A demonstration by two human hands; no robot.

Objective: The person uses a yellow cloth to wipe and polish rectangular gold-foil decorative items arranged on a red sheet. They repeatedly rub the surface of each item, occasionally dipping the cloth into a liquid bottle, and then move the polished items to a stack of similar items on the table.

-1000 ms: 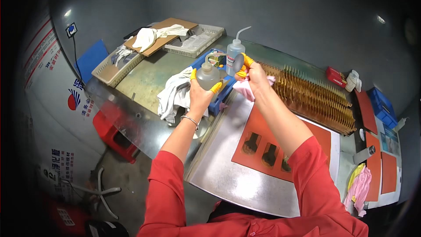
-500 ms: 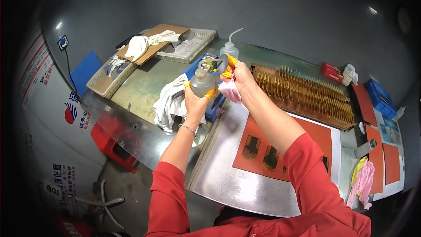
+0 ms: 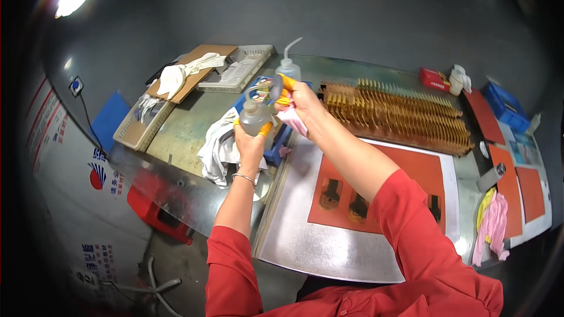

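Note:
My left hand [image 3: 251,148], with yellow finger covers on the thumb and a finger, grips a translucent squeeze wash bottle [image 3: 254,118] upright. Its bent spout reaches over to a small dark rounded piece [image 3: 276,88]. That piece is pinched in the yellow-covered fingertips of my right hand [image 3: 304,105], which also clasps a crumpled pink cloth [image 3: 293,122]. Whether liquid leaves the spout is too small to tell. Under the bottle lie a heap of white cloths [image 3: 218,149] and a blue tray [image 3: 276,154], partly hidden by my hands.
Another wash bottle [image 3: 288,69] stands behind. Brown racks of thin upright plates [image 3: 393,114] lie at the back right. An orange mat [image 3: 405,167] with dark-marked cutouts covers a white board. Baskets [image 3: 241,76] stand far left; a grey bottle [image 3: 491,177] and pink cloth lie right.
The whole view has shifted slightly, so the table and both hands appear further left. My grip on the bottle, the dark piece and the cloth looks the same.

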